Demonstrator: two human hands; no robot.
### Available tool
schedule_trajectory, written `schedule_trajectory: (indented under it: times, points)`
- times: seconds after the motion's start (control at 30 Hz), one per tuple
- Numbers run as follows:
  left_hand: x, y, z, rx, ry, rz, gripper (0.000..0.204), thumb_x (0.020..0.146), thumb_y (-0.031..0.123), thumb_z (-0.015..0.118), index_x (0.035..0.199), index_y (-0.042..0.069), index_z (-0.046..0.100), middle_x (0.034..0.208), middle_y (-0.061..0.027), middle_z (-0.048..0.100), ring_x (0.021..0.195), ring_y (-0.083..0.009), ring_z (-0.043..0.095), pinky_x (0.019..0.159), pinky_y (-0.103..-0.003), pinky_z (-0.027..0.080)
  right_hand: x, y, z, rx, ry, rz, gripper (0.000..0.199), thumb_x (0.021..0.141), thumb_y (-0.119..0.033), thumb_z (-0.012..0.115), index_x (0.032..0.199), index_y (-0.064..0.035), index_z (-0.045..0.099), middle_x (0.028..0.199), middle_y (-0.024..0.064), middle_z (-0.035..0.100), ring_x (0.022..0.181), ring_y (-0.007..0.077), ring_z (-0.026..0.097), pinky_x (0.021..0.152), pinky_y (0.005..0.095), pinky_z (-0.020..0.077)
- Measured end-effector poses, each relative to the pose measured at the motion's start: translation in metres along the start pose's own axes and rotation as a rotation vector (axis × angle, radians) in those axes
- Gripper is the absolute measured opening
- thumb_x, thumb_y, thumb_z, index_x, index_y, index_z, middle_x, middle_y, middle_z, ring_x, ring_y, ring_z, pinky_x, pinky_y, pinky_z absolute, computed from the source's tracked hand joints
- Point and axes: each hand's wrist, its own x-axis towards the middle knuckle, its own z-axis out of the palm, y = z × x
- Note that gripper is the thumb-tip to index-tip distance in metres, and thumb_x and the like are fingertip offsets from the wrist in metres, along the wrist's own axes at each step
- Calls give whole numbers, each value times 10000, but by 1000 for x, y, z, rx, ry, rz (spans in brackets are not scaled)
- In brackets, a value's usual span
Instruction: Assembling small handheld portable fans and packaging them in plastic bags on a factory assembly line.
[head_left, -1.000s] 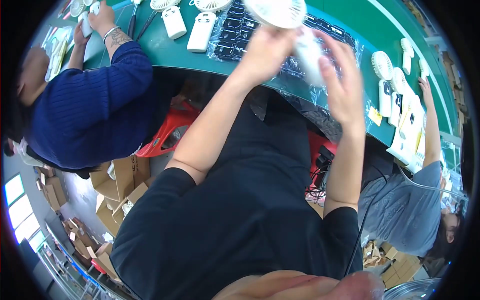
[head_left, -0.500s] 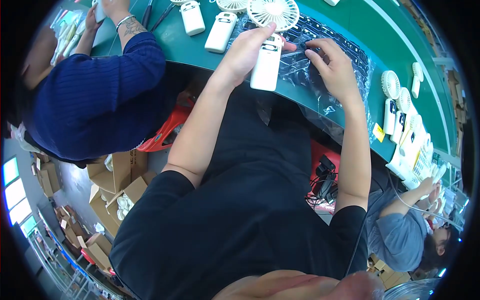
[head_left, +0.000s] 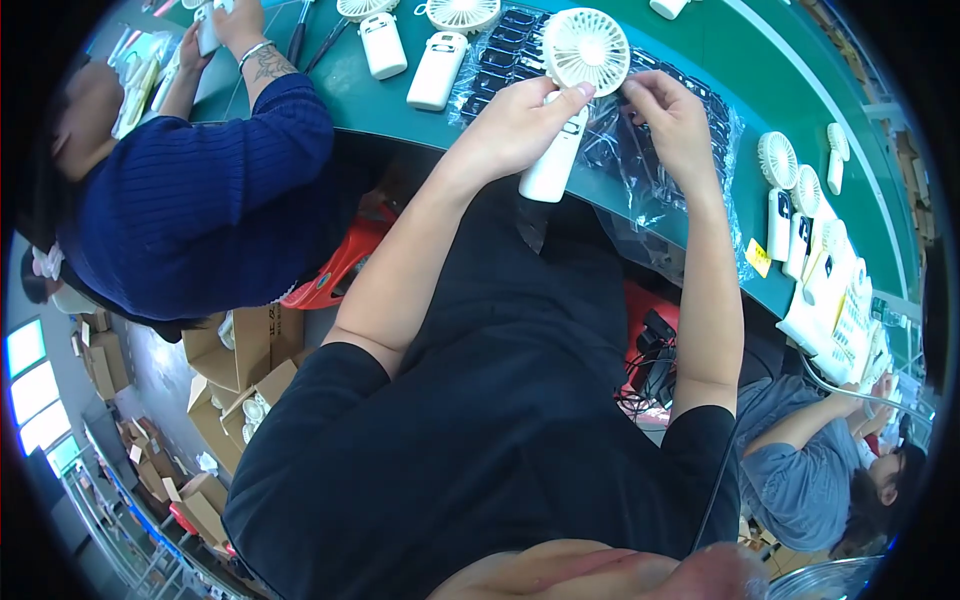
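Observation:
My left hand [head_left: 512, 132] is closed around the neck of a white handheld fan [head_left: 550, 172], thumb just below its round grille. The fan tilts, grille away from me and handle toward the table's near edge. My right hand [head_left: 676, 132] is beside the grille's right side, thumb and fingers drawn together; what they pinch, if anything, is too small to make out. Beneath both hands lies clear plastic wrap [head_left: 640, 185] over rows of black parts [head_left: 505, 55]. Two more white fans, one with its handle [head_left: 437, 72] toward me, lie left of my left hand.
Several white fans [head_left: 777, 160] and a yellow label [head_left: 757, 258] are at the right on the green table [head_left: 770, 90]. Close on my left sits a co-worker in a blue sweater [head_left: 200, 215]; another, in grey [head_left: 800, 470], is at the right. Open cartons [head_left: 240, 350] stand behind.
My left hand has turned the fan, so its grille now stands farther right and its handle slants. My right hand has moved slightly up, close to the grille.

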Motion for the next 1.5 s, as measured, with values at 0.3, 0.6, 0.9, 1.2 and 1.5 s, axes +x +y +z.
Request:
schedule_trajectory:
  times: [0.3,0.6,0.9,1.2,1.5]
  points:
    - [5,8,-14,-223,80,15,443,990,369,586,1158,-38,638,941,-101,727,827,-138,695,707,-273,550,15,37,-25,515,215,108,229,1004,-195,577,1107,-7,656,901,41,678,698,104,627,609,239,502]
    - [24,51,19,-343,-27,141,311,871,183,761,1059,-9,605,889,-103,697,704,-187,714,606,-282,594,-1,-31,-22,379,-115,-188,242,1029,-175,543,1160,18,606,972,65,666,816,118,610,685,243,488]
    - [34,55,46,-390,123,293,257,935,218,674,1064,12,588,860,-95,684,681,-197,711,599,-289,592,-21,-6,-24,933,224,-23,200,970,-107,636,1126,18,626,944,79,671,737,138,627,676,273,509]
    - [15,72,40,-540,37,227,445,1032,420,358,1179,15,467,949,-108,651,729,-215,701,610,-341,607,-38,-67,-23,630,200,-114,167,951,-107,671,1053,24,672,880,53,683,749,95,620,653,222,490]
    - [-1,74,47,-574,-43,403,512,917,141,556,1274,35,204,1290,-188,405,1029,-229,591,629,-369,608,-56,-92,-9,477,343,-215,166,921,-55,700,1060,29,668,907,43,676,750,78,596,668,207,478]
